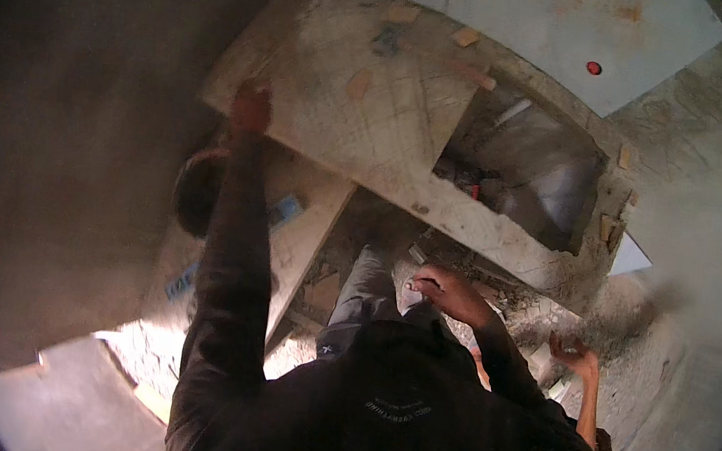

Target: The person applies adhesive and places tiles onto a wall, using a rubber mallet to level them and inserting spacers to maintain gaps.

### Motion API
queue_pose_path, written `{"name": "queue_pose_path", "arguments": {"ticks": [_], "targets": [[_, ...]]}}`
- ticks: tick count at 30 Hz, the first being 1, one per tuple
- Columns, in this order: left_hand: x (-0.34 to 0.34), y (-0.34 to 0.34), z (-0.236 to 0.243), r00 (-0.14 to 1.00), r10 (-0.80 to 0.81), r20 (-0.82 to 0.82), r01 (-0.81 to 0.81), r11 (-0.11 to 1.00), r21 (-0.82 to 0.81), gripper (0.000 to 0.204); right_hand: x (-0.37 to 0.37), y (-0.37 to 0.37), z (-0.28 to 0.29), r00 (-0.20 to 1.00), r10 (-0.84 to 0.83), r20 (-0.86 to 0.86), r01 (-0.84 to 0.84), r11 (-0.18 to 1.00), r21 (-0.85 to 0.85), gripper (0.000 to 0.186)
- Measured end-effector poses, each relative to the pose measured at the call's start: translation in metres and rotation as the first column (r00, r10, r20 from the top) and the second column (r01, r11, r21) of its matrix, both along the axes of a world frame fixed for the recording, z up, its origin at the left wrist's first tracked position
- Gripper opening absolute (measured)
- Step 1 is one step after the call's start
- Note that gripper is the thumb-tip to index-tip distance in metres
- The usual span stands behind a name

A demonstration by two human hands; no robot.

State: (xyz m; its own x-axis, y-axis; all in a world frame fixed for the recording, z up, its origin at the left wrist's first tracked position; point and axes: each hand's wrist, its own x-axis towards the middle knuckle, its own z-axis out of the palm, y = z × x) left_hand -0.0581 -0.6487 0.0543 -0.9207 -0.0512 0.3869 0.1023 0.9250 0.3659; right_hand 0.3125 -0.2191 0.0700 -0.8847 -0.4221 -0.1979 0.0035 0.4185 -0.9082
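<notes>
A rectangular opening [523,169] is cut into a large pale slab [368,99], and inside this opening rubble, a small red piece and a pale flat piece are seen, partly in shadow. The slab is dusty and scratched, with thin lines drawn across its surface and a few small orange-brown chips lying on it. It stands tilted across the upper middle of the view, its near edge running from the left down toward the right.

The left hand [250,111] is laid on the left near edge of the slab, the arm stretched out in a dark sleeve. The fingers seem to be curled over the edge, so the hand is narrow and is gripping the slab, though the exact grip is blurred.

The right hand [442,289] is held lower, below the near edge of the slab and above a pile of rubble [514,310]. It is half closed, with the fingers bent downward; whether something is held in it cannot be told.

A hand of another person [574,354] is seen at the right, loosely open, near the rubble. A grey board [534,16] lies beyond the slab, with a small red dot [593,68] on it.
</notes>
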Motion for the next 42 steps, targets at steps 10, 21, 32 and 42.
{"name": "queue_pose_path", "arguments": {"ticks": [10,21,32,42], "targets": [[-0.125,-0.033,-0.028,0.946,0.151,0.287,-0.054,0.946,-0.32,0.078,-0.147,0.013,0.058,0.979,-0.187,-0.082,0.183,0.982,-0.053,0.02],[-0.012,0.216,0.103,0.942,-0.269,0.198,0.125,0.833,0.539,0.054,-0.27,0.02,0.109,0.916,-0.307,-0.258,0.3,0.952,-0.068,0.046],[-0.005,0.372,0.125,0.989,-0.137,-0.048,0.107,0.464,0.879,0.052,-0.326,0.073,0.112,0.566,-0.261,-0.782,0.353,0.934,-0.056,0.044],[-0.026,0.328,0.141,0.477,-0.817,0.325,-0.138,0.296,0.945,0.048,-0.336,0.085,0.115,0.833,0.211,-0.511,-0.183,0.977,0.106,0.021]]}}
